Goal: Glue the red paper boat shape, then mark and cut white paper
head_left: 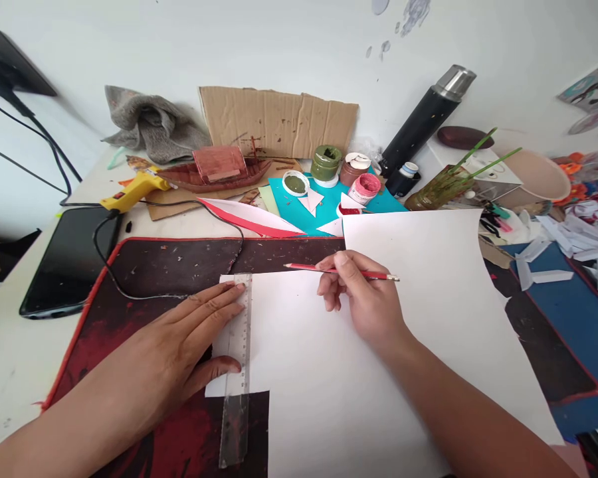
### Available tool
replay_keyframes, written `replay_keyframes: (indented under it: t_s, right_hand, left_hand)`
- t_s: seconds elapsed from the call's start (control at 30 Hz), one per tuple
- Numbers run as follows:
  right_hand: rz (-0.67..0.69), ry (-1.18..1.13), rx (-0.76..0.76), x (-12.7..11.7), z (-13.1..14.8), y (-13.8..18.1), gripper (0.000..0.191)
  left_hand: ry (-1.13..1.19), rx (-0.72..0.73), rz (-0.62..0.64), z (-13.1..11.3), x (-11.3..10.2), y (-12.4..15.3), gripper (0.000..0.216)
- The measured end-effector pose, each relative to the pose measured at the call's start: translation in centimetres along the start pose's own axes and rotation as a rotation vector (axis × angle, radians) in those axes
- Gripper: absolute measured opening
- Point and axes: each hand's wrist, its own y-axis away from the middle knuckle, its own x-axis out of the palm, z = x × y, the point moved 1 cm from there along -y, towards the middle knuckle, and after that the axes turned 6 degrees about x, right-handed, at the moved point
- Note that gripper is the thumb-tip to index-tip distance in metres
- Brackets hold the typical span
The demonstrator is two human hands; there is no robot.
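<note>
A large white sheet of paper (309, 345) with cut-out corners lies over a dark red-edged mat (179, 255). Along the sheet's left strip runs a clear plastic ruler (236, 425), its lower end sticking out past the paper onto the mat. My left hand (189, 335) rests flat on the ruler, fingers stretched and thumb apart. Above the paper, my right hand (361, 292) grips a red pencil (303, 266) between thumb and fingers. The pencil lies nearly level, its tip pointing left towards the ruler's upper end and apart from it.
A yellow glue gun (134, 189) with a looping cord and a black phone (72, 259) lie at left. Behind are a red model boat (219, 169), cardboard (279, 123), paint jars (325, 163) on blue card, and a black flask (423, 119). Paper strips (553, 245) crowd the right.
</note>
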Motion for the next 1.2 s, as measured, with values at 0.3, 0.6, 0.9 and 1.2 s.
replay_keyframes:
  t_s: [0.3, 0.6, 0.9, 1.2]
  right_hand:
    - [-0.052, -0.120, 0.063, -0.4, -0.5, -1.1, 0.046]
    - [-0.019, -0.169, 0.104, -0.5, -0.5, -1.0, 0.047]
    - [0.013, -0.201, 0.113, -0.5, -0.5, -1.4, 0.048]
    - [0.005, -0.250, 0.109, -0.7, -0.3, -1.4, 0.049]
  left_hand:
    - [-0.008, 0.008, -0.012, 0.5, 0.0, 0.1, 0.071]
    - [-0.063, 0.019, -0.001, 0.6, 0.3, 0.1, 0.074]
    - [-0.167, 0.121, 0.009, -2.3, 1.0, -2.1, 0.059]
    - [-0.227, 0.098, 0.058, -3.9, 2.0, -6.1, 0.060]
